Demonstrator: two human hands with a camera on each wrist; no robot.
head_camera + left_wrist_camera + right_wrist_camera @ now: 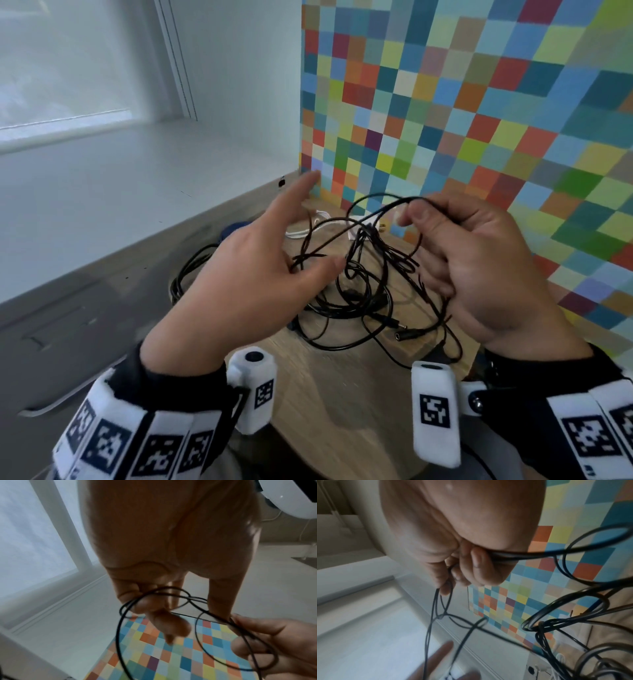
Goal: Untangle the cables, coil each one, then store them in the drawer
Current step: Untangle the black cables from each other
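Note:
A tangle of black cables (352, 294) lies on the round wooden table (342, 404), with strands lifted between both hands. My right hand (469, 260) grips several black loops in its curled fingers (471, 566), raised above the pile. My left hand (267, 263) is to the left of the tangle, index finger stretched out. Its lower fingers (133, 596) curl round a black strand (120, 628) that runs across to the right hand (274, 642). A white cable (305, 233) lies behind the tangle near the wall. Plug ends (407, 334) rest on the table at the front right.
A colourful checkered panel (479, 120) stands close behind and to the right of the table. A white ledge (120, 192) runs along the left under a window. Below it is a grey cabinet front with a handle (54, 406). A dark blue object (236, 228) shows behind my left hand.

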